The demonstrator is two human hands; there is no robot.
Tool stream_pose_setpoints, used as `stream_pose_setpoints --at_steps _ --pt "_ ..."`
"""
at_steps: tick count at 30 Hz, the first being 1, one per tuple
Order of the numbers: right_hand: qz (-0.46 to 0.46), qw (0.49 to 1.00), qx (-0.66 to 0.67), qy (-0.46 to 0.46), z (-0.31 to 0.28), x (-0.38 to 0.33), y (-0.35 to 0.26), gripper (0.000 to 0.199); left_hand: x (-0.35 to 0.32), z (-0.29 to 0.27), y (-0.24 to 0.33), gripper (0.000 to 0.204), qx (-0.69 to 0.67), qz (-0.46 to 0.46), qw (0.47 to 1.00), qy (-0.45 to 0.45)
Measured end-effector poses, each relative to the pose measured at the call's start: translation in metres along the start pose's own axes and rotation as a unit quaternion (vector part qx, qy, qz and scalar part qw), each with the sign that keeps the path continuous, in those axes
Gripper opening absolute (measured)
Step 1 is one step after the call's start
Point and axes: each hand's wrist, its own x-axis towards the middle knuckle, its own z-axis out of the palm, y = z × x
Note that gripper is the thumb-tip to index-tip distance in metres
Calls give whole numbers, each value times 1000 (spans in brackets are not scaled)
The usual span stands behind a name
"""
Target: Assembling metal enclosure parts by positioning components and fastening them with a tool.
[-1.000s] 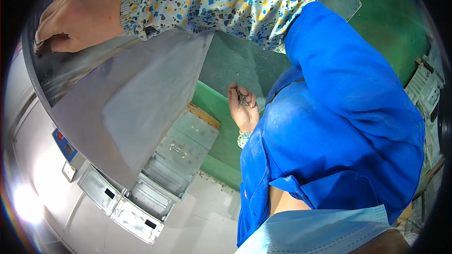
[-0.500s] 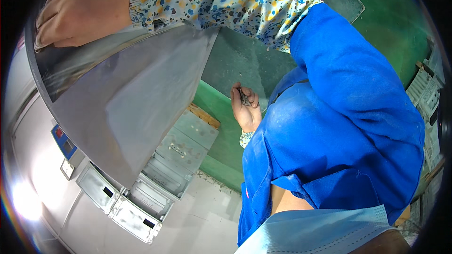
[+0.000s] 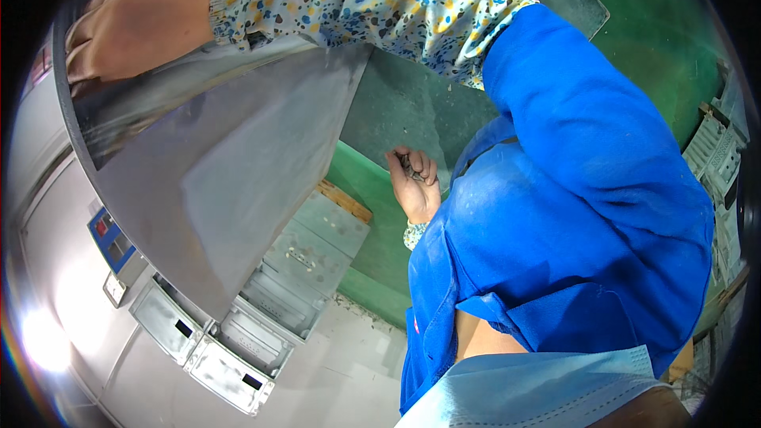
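My right arm, in a flower-print sleeve cover, reaches across the top to the far left. My right hand (image 3: 143, 20) rests with bent, closed fingers just inside the dark rim of a large curved grey metal panel (image 3: 246, 158). Its fingertips are partly hidden, so what lies under them cannot be seen. Close to my chest, my left hand (image 3: 414, 186) is turned palm up, apart from the panel. Its fingers curl round something small and dark grey, too covered to name.
Below the panel stand grey metal casings (image 3: 309, 246) and silver trays (image 3: 230, 372), with a strip of wood (image 3: 346, 200) beside them. A dark flat sheet (image 3: 412, 99) lies over the green surface (image 3: 650, 40). More metal parts (image 3: 713, 154) are stacked at the right edge.
My right hand and the panel's rim appear slightly farther right in the picture. The left hand's fingers have curled in a little more over the grey thing.
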Motion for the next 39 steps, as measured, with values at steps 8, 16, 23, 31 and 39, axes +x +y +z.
stream_pose_setpoints --at_steps 8,16,23,31,39 --pt "26 997 -63 -23 18 1 -4 19 -1 7 4 31 10 1 1000 1" --pt "-28 999 -5 -31 15 -2 0 18 0 3 3 29 12 0 1000 -3" --pt "-30 999 2 24 24 -3 1 15 1 0 4 31 5 -18 1000 -8" --pt "-4 998 -6 62 23 3 -5 12 1 -1 9 32 26 -15 999 -23" --pt "98 991 75 53 5 -7 -9 23 10 32 32 38 91 11 996 0"
